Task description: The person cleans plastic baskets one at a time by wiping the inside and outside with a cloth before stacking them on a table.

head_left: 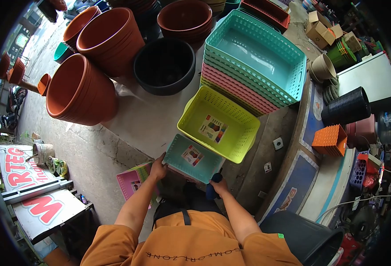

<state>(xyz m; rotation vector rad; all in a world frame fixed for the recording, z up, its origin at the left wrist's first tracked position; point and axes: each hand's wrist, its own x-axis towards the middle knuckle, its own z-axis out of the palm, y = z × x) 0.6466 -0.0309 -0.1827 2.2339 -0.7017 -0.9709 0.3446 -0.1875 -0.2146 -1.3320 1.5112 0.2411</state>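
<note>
A teal basket (194, 158) with a paper label inside sits low in the middle, between my two hands. My left hand (158, 166) is closed on its left end. At its right corner my right hand (219, 184) is wrapped round a dark blue object (211, 190) that I cannot make out clearly. Just beyond the teal basket is a larger lime green basket (219, 124), also with a label. Pink and green baskets (131, 181) stand beside my left forearm, partly hidden by it.
Stacked teal, pink and green baskets (255, 53) rise behind the lime one. Brown pots (82, 91) and a black bowl (164, 66) stand at the upper left. On the right are a raised ledge (293, 177), orange pots (329, 139) and a dark bin (308, 237).
</note>
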